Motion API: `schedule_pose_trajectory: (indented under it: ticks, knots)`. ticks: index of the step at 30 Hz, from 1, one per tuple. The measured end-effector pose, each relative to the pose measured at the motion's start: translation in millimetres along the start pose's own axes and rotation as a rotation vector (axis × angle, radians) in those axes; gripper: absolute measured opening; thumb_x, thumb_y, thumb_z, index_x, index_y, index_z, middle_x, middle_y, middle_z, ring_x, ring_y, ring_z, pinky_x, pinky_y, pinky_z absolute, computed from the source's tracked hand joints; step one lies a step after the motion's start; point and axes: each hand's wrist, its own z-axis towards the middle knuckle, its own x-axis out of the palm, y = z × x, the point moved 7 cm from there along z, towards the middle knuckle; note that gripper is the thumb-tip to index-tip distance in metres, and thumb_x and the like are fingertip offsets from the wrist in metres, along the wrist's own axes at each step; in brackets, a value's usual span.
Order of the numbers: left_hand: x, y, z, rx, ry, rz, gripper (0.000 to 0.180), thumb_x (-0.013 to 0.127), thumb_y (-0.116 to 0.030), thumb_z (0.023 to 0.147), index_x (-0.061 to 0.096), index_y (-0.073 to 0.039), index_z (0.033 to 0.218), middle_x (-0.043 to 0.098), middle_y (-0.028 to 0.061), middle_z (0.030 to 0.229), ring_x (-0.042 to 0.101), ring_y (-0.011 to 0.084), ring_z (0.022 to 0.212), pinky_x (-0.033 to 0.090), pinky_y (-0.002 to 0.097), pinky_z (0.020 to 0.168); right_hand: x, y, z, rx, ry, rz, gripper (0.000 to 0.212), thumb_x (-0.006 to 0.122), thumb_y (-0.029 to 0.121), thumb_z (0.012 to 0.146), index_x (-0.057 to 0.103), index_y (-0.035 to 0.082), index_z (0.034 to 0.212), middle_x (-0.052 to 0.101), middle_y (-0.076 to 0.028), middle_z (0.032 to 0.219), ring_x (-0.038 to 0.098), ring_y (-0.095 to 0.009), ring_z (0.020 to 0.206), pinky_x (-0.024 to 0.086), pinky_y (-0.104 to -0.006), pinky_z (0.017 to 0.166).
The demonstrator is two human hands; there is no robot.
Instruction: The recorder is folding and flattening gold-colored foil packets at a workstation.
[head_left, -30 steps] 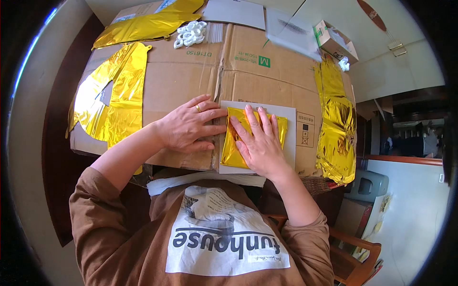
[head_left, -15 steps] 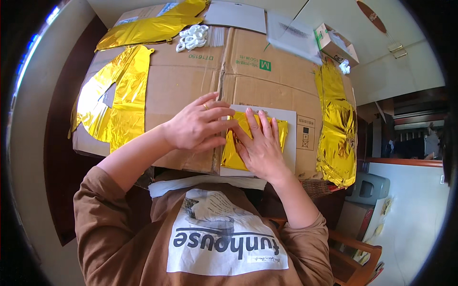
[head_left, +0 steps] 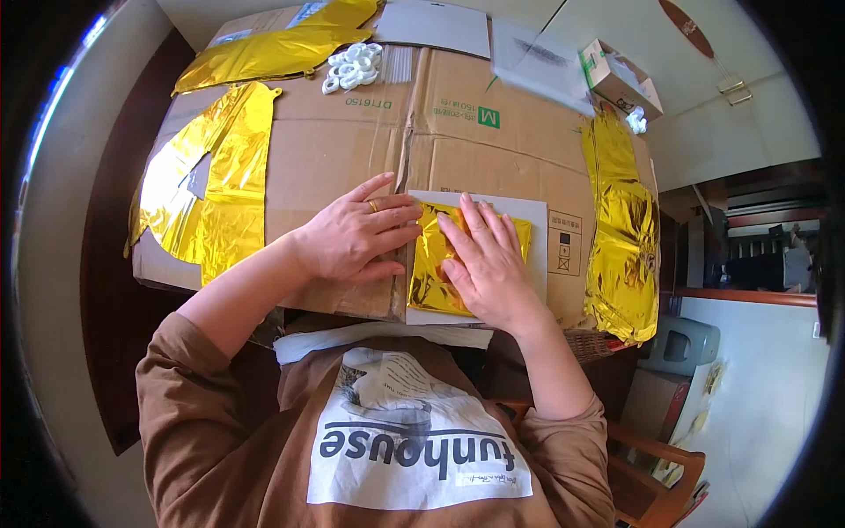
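Observation:
A folded gold foil balloon lies on a white card near the front edge of the cardboard work surface. My right hand rests flat on the foil, its fingers stretched out across the upper right part. My left hand is just left of the folded balloon, palm down with fingers extended. Its fingertips reach the foil's left edge; whether they press on it I cannot tell. Part of the foil is hidden beneath my right hand.
Flat gold foil balloons lie at the left, the far left and the right. Toward the back are a pile of white rings, a white board, a clear plastic sheet and a small open box.
My left hand has come down from above the foil and shifted slightly left, fingers lower and flatter. My right hand has slid a little to the right over the foil.

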Motion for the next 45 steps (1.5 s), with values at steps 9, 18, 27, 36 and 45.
schedule_pose_trajectory:
  ticks: [9, 18, 27, 36, 45]
  knots:
    - [0.7, -4.2, -3.6, 0.016, 0.053, -0.008, 0.053, 0.072, -0.039, 0.087, 0.062, -0.012, 0.132, 0.054, 0.0163, 0.145, 0.048, 0.0332, 0.139, 0.024, 0.0586, 0.122, 1.8, -8.8, -10.7, -0.013, -0.046, -0.145, 0.059, 0.060, 0.036, 0.099, 0.046, 0.015, 0.152, 0.032, -0.016, 0.163, 0.029, -0.041, 0.150, 0.016, -0.0619, 0.121]
    - [-17.6, -5.9, 16.0, -0.280, -0.131, -0.056, 0.050, 0.071, -0.040, 0.089, 0.063, -0.004, 0.122, 0.062, 0.0182, 0.128, 0.055, 0.0342, 0.129, 0.028, 0.0564, 0.120, 5.8, -11.4, -9.7, -0.020, -0.048, -0.138, 0.063, 0.062, 0.039, 0.097, 0.044, 0.016, 0.153, 0.033, -0.015, 0.163, 0.028, -0.042, 0.150, 0.015, -0.0627, 0.121]
    - [44.8, -47.7, 43.0, -0.302, -0.098, -0.059, 0.106, 0.052, -0.070, 0.092, 0.022, 0.006, 0.158, 0.023, 0.0282, 0.164, 0.020, 0.0414, 0.155, 0.013, 0.0519, 0.126, 0.0, -24.3, -9.8, 0.008, -0.078, 0.104, 0.066, 0.060, 0.029, 0.099, 0.036, 0.004, 0.155, 0.038, -0.018, 0.160, 0.029, -0.040, 0.151, 0.017, -0.0594, 0.122]
    - [52.5, -53.4, 43.1, -0.372, 0.017, 0.023, 0.110, 0.054, -0.072, 0.089, 0.023, 0.008, 0.157, 0.020, 0.0283, 0.165, 0.015, 0.0405, 0.156, 0.010, 0.0514, 0.126, -61.8, -88.3, -36.6, 0.225, -0.295, 0.546, 0.037, 0.063, 0.010, 0.097, 0.062, 0.001, 0.134, 0.065, -0.015, 0.133, 0.059, -0.025, 0.127, 0.043, -0.0360, 0.110]
    - [51.5, -54.5, 46.1, -0.403, -0.010, -0.013, 0.115, 0.060, -0.070, 0.085, 0.017, 0.009, 0.158, 0.020, 0.0277, 0.165, 0.013, 0.0420, 0.156, 0.008, 0.0513, 0.127, -53.1, -143.3, -24.7, 0.523, -0.104, 0.675, 0.022, 0.067, 0.009, 0.096, 0.070, -0.003, 0.114, 0.073, -0.005, 0.095, 0.064, -0.011, 0.083, 0.054, -0.0271, 0.079]
